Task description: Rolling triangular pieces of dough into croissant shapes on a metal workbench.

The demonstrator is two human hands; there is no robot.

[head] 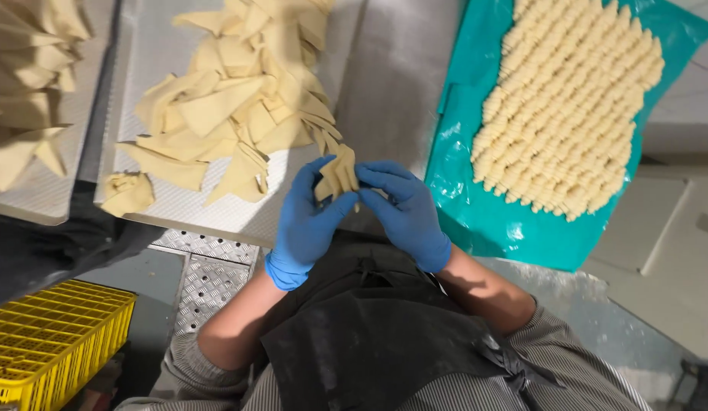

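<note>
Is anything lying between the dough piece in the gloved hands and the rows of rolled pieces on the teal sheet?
Nothing visible. The left hand and right hand hold the dough piece directly. Between it and the teal sheet with the rolled pieces lies only bare grey worktop.

We saw the left hand (307,224) and right hand (406,213), both in blue gloves, pinching one dough piece (337,175) between them, just below the heap of dough triangles (232,106) on a pale tray (152,46). Right of that heap lay a teal sheet (476,213) carrying rows of rolled croissants (571,106). Left of the heap sat a second tray of triangles (23,84). Well below-left of the heap stood a yellow crate (53,342). A dark apron (369,335) was nearest us.
</note>
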